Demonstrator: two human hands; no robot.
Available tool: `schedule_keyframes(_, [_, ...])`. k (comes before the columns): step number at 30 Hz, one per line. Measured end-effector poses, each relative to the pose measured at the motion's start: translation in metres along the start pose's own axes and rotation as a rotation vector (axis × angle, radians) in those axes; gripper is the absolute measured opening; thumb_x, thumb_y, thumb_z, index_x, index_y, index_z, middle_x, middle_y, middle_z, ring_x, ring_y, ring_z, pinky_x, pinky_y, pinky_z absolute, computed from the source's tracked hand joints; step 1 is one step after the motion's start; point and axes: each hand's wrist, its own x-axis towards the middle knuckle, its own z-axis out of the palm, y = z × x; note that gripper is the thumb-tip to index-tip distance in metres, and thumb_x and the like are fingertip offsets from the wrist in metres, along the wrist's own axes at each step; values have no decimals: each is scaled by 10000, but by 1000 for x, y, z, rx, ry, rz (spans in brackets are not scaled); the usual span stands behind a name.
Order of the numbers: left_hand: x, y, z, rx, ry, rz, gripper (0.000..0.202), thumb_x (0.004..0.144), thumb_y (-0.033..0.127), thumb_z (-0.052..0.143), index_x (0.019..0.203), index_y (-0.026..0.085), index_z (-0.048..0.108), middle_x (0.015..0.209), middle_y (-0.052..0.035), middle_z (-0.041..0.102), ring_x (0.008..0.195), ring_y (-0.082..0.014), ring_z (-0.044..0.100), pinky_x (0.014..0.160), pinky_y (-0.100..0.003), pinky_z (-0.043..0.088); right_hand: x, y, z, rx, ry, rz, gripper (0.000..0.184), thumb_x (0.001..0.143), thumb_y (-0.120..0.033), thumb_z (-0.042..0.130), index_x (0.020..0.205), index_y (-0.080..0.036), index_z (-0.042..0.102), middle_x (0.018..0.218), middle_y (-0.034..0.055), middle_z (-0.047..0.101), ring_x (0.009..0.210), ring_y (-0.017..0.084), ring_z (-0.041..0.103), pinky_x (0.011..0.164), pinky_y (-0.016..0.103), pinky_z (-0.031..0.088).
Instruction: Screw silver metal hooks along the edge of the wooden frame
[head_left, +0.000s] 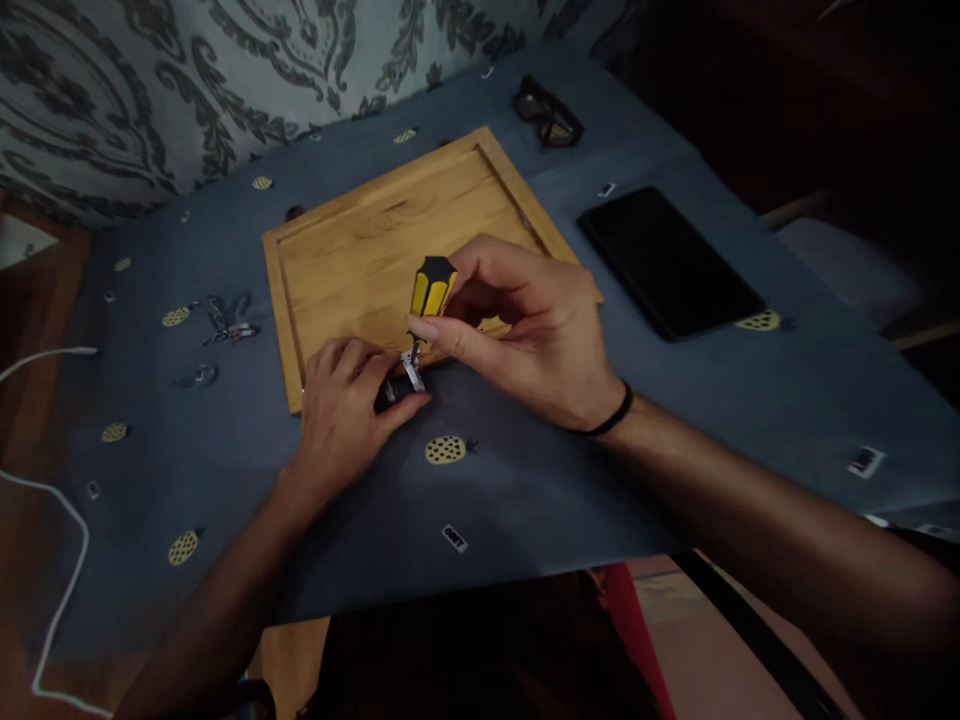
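Observation:
My right hand (525, 325) is closed round a screwdriver with a yellow and black handle (430, 287), held nearly upright with its tip pointing down. Under the tip sits a small metal piece (412, 372), at the near edge of a wooden tray (360, 240). My left hand (341, 405) pinches that small metal piece between thumb and fingers, pressing it down on the blue cloth. What the piece is exactly is too small to tell. A black band is on my right wrist.
A blue cloth with yellow pineapple prints (525, 470) covers the table. A black phone (667, 260) lies to the right, dark glasses (547, 115) at the back, small metal bits (229, 325) to the left, a white cable (60, 560) at far left.

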Motion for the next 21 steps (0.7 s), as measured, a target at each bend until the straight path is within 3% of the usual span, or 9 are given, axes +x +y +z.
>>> schedule_keyframes(4, [-1, -1, 1, -5, 2, 0, 390, 921, 515, 684, 1107, 175, 726, 1032, -104, 695, 1021, -313, 580, 918, -492, 496, -2, 0, 3, -79, 146, -64, 376, 860, -441, 768, 725, -226, 490, 700, -50, 519, 560, 79, 506, 506, 243, 451])
schedule_keyframes(9, [-1, -1, 2, -7, 6, -12, 392, 909, 534, 696, 1115, 201, 727, 1035, -91, 696, 1030, -303, 587, 922, -477, 499, -3, -6, 1, -71, 278, -36, 349, 856, -480, 756, 765, -263, 499, 777, -37, 579, 587, 116, 562, 562, 298, 513])
schedule_keyframes(21, [-1, -2, 1, -26, -8, -15, 385, 929, 521, 671, 1120, 190, 724, 1044, -101, 695, 1034, -313, 584, 925, -494, 487, -5, -2, 4, -116, 192, -12, 359, 867, -488, 742, 750, -237, 515, 756, -27, 556, 627, 109, 524, 576, 273, 487])
